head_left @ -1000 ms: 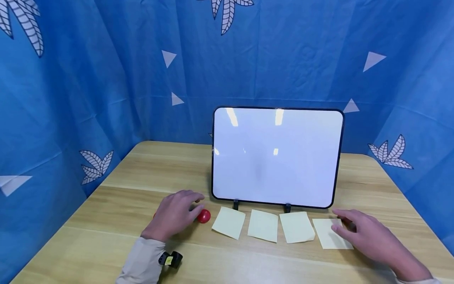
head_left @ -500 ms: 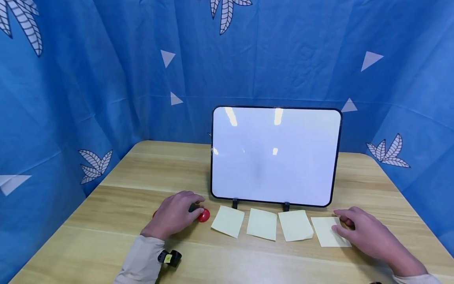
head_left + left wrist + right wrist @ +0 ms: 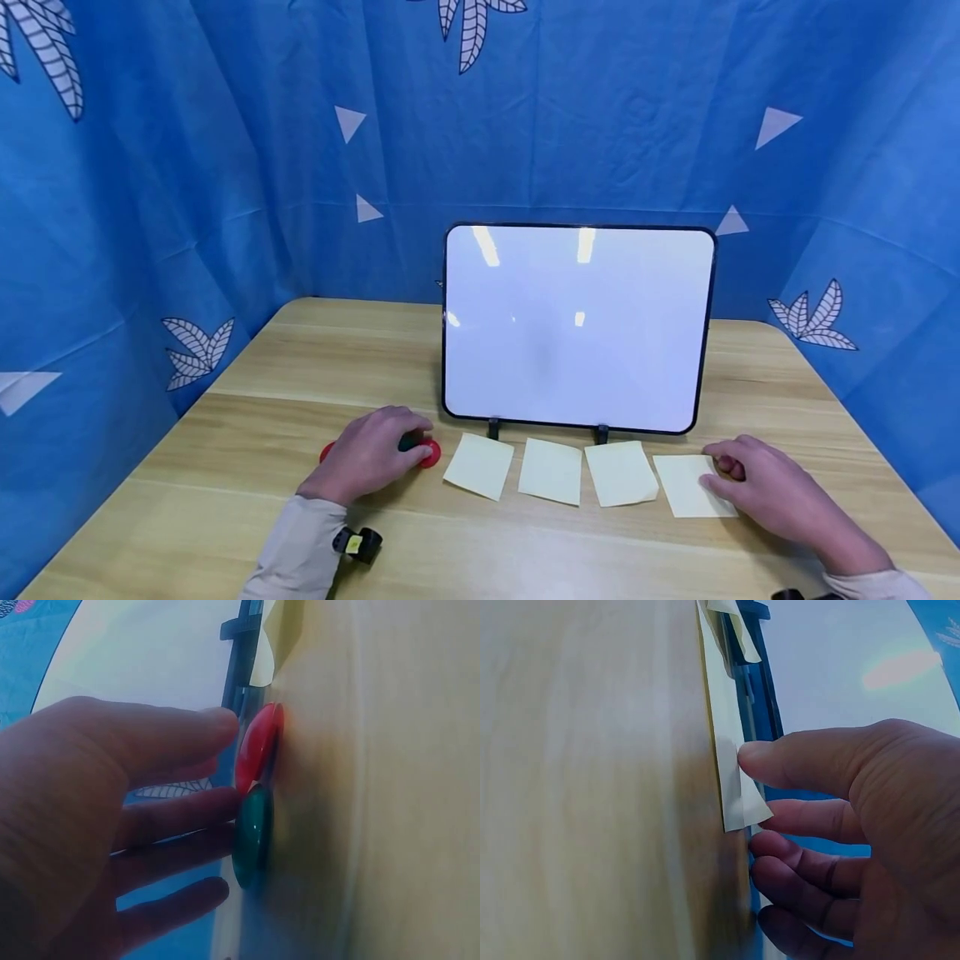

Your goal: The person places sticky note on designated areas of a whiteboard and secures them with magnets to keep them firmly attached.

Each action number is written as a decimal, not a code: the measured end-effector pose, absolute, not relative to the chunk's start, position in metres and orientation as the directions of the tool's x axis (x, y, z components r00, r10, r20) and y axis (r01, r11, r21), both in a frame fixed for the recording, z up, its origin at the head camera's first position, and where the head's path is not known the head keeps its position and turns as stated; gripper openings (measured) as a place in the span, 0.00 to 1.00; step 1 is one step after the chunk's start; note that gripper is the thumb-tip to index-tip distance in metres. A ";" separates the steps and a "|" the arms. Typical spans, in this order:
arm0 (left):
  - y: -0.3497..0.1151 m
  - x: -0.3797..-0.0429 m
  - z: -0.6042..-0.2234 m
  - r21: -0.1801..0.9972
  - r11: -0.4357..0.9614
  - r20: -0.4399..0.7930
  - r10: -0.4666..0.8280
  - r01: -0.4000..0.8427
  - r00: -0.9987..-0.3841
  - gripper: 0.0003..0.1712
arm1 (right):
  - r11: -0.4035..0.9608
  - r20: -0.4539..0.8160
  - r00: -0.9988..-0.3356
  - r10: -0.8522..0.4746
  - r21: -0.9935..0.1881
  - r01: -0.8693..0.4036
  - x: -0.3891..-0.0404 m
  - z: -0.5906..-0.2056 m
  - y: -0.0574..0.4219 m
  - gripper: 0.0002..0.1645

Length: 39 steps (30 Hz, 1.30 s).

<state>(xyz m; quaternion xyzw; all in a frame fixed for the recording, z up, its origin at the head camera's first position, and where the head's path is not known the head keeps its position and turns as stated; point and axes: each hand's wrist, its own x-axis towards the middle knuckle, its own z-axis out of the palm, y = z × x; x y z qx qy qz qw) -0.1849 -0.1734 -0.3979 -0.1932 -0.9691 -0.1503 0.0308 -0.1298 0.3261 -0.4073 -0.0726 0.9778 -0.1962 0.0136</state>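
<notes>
My left hand (image 3: pixel 365 454) hovers low over glossy round pieces on the table, its fingers spread and nearly straight. In the left wrist view, fingertips are at a red disc (image 3: pixel 256 748) and a dark green disc (image 3: pixel 253 836); whether they touch is unclear. Another red piece (image 3: pixel 326 451) peeks out left of that hand. On the right, my right hand (image 3: pixel 772 490) rests at the rightmost pale yellow sticky note (image 3: pixel 678 487). Its thumb touches the note's face, while the index fingertip sits near a lifted corner (image 3: pixel 756 810). Thumb and index stand apart; the other fingers curl loosely.
Several sticky notes lie in a row, among them a left one (image 3: pixel 478 467) and a middle one (image 3: pixel 551 472). Behind them a white board (image 3: pixel 577 333) with a black frame stands on small black feet. Blue curtains (image 3: pixel 600 108) surround the wooden table (image 3: pixel 450 542).
The right hand's fingers have drawn in slightly at the note's edge. The left hand has stayed nearly still, with more of the dark green piece showing. The head view has shifted a little.
</notes>
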 end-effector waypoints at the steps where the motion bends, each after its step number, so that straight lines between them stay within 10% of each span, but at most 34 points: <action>1: -0.173 -0.185 -0.398 0.281 0.881 0.112 0.364 0.381 -0.925 0.19 | 0.911 0.008 -0.989 -0.146 -0.389 -0.137 -0.130 -0.408 0.326 0.24; 39: -0.174 -0.183 -0.400 0.304 0.876 0.042 0.379 0.374 -0.924 0.24 | 0.888 -0.021 -0.999 -0.044 -0.458 -0.030 -0.133 -0.408 0.331 0.07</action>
